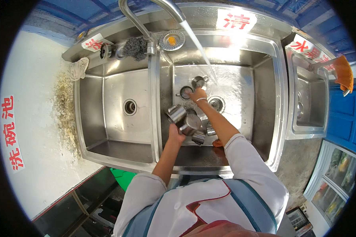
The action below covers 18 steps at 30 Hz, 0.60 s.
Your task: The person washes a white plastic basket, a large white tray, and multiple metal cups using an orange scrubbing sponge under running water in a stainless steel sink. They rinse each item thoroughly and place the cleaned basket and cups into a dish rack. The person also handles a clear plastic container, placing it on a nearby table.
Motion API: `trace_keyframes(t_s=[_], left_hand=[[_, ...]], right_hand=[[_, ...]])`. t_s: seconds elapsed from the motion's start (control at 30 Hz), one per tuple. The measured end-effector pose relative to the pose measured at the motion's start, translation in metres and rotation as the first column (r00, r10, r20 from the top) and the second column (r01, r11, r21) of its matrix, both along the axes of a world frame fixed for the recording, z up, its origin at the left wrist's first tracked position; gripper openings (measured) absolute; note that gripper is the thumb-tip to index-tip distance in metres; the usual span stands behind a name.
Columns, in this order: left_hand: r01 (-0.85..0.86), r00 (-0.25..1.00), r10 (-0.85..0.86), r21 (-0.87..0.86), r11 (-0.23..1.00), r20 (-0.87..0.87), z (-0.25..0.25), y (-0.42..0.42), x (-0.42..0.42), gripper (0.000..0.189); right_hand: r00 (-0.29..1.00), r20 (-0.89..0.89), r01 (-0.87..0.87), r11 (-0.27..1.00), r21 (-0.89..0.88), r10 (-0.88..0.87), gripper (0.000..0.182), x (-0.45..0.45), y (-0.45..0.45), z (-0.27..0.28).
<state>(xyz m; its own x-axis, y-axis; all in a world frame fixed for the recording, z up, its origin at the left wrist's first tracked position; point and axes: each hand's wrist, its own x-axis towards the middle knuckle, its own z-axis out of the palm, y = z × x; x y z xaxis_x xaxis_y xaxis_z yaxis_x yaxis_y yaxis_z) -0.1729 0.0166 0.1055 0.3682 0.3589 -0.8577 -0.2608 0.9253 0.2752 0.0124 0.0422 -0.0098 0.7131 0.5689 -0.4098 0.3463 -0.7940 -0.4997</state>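
My left hand (175, 133) grips metal mugs by their handles: a tilted stainless steel mug (177, 113) and, seemingly, a second one (192, 122) beside it. My right hand (198, 94) reaches into the right sink basin (237, 118), its fingers on a steel mug (199, 83) near the falling water. A smaller metal cup (186, 92) stands at its fingertips. Several more metal cups, one of them a shiny cup (198, 137), lie near my left hand. Water runs from the faucet (178, 14) onto the basin floor. An orange cloth (217, 143) lies near the basin's front wall.
Left is another basin (127, 89) with an open drain. A dark scouring pad (135, 48), a drain strainer (172, 40) and a white cloth (79, 68) lie along the ledge and rim. A smaller sink (311, 97) stands at right, with an orange cloth (343, 74) above its outer edge.
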Motion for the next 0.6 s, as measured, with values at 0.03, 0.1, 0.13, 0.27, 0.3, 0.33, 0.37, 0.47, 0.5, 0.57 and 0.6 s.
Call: trace_keyframes(t_s=[0.03,0.1,0.13,0.27,0.3,0.33,0.37,0.47,0.5,0.57,0.6], left_hand=[[0.012,1.000,-0.012,0.002,1.000,-0.017,0.006,-0.005,-0.003,0.030],[0.029,0.999,-0.029,0.012,0.999,-0.031,0.004,-0.005,-0.010,0.030],[0.040,0.999,-0.040,0.016,0.999,-0.007,0.001,-0.004,-0.013,0.030],[0.045,0.999,-0.045,0.004,0.999,-0.015,-0.012,0.002,-0.025,0.032],[0.019,0.999,-0.020,-0.025,1.000,-0.037,-0.009,0.002,-0.027,0.033],[-0.003,0.995,0.007,-0.034,0.999,0.100,-0.003,0.002,-0.022,0.033],[-0.023,0.972,0.035,-0.055,0.998,0.232,0.003,0.005,-0.020,0.034],[-0.069,0.644,0.146,-0.133,0.989,0.751,0.018,0.005,-0.007,0.038],[-0.025,0.335,0.159,-0.160,0.987,0.929,0.025,-0.001,0.001,0.040],[0.413,0.081,0.256,-0.266,0.871,0.963,0.008,-0.006,0.009,0.044],[0.330,0.122,0.247,-0.274,0.903,0.961,-0.006,-0.011,0.006,0.044]], right_hand=[[0.998,0.064,-0.013,0.999,-0.029,0.015,0.036,-0.008,0.008,0.000],[0.996,0.079,0.045,0.999,-0.006,-0.044,0.017,-0.006,0.015,-0.008],[0.995,0.095,0.019,0.998,0.058,-0.025,0.018,0.009,0.014,-0.016],[0.539,-0.807,0.709,0.647,0.280,-0.242,0.022,0.044,-0.035,0.000],[0.238,-0.964,0.845,0.514,0.144,-0.120,0.018,0.041,-0.057,0.030],[-0.060,-0.996,0.888,0.460,-0.021,0.071,0.017,0.051,-0.089,0.026],[-0.333,-0.901,0.878,0.439,-0.189,0.279,0.016,0.058,-0.120,0.021],[-0.329,-0.471,0.936,0.350,-0.045,0.819,0.015,0.028,-0.176,0.100],[-0.260,-0.430,0.963,0.268,-0.043,0.865,0.025,0.021,-0.190,0.106],[-0.409,-0.433,0.909,0.399,-0.119,0.803,0.024,0.028,-0.219,0.091],[-0.378,-0.398,0.925,0.356,-0.130,0.836,0.022,0.023,-0.229,0.097]])
